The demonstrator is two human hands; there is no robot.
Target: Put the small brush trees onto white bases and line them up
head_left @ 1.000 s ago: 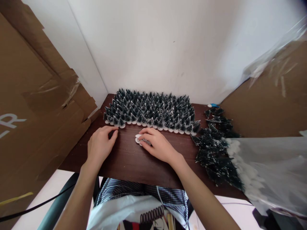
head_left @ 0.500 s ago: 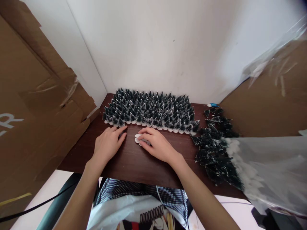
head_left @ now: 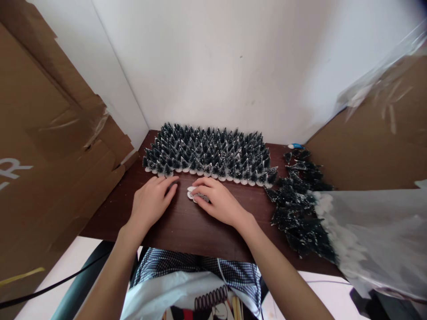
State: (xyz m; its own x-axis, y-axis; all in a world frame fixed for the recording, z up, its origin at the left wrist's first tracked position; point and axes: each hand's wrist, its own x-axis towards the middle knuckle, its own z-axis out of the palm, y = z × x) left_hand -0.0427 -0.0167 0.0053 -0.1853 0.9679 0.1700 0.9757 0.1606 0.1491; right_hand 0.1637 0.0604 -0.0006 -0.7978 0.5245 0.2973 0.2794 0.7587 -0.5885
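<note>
Partly covered, some white discs (head_left: 190,194) lie under the right hand (head_left: 217,200).
They sit on the dark tabletop (head_left: 182,229) beneath its curled fingers, edges showing past the fingertips; whether it grips them I can't tell. The left hand (head_left: 150,199), thumb and forefinger parted, is near the front row of frosted trees (head_left: 213,153).

Left hand (head_left: 151,201) palm down, right hand (head_left: 218,200) curled, forearms (head_left: 275,258) converging
</note>
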